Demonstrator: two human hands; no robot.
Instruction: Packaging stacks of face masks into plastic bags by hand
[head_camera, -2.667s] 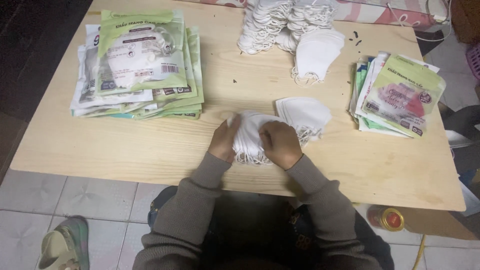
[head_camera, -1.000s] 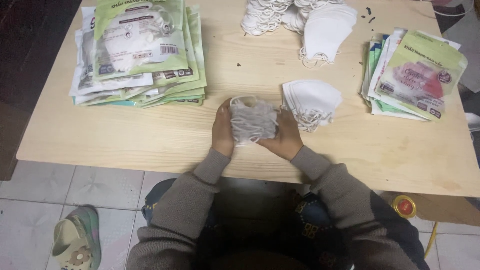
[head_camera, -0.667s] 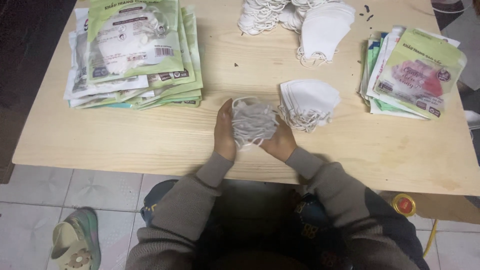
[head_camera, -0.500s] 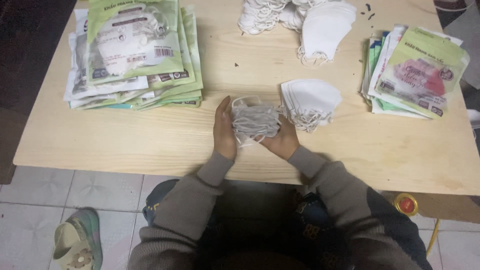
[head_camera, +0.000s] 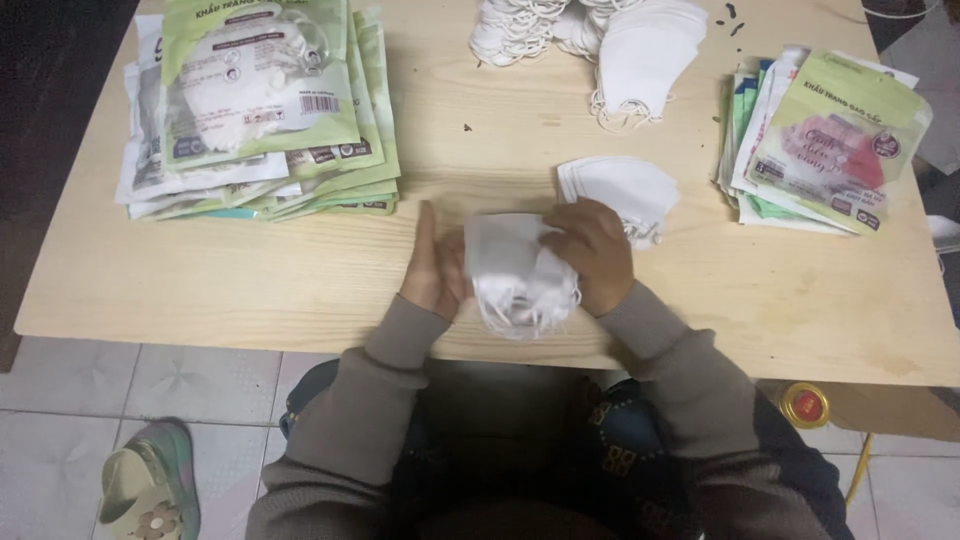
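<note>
Since half a second ago your left hand has opened flat, fingers extended toward twelve o'clock, its palm against the left edge of the bundle of white masks, which now sits tilted rather than squared between both palms. Your right hand is curled over the bundle's right side, gripping it, ear loops hanging at six o'clock. The bundle lies near the table's front edge. Just beside your right hand, at two o'clock, rests a small stack of folded masks. Farther at twelve o'clock lies a loose mask pile. Packaged masks are stacked at ten o'clock and at two o'clock, well apart from your hands. Nothing obstructs either hand.
</note>
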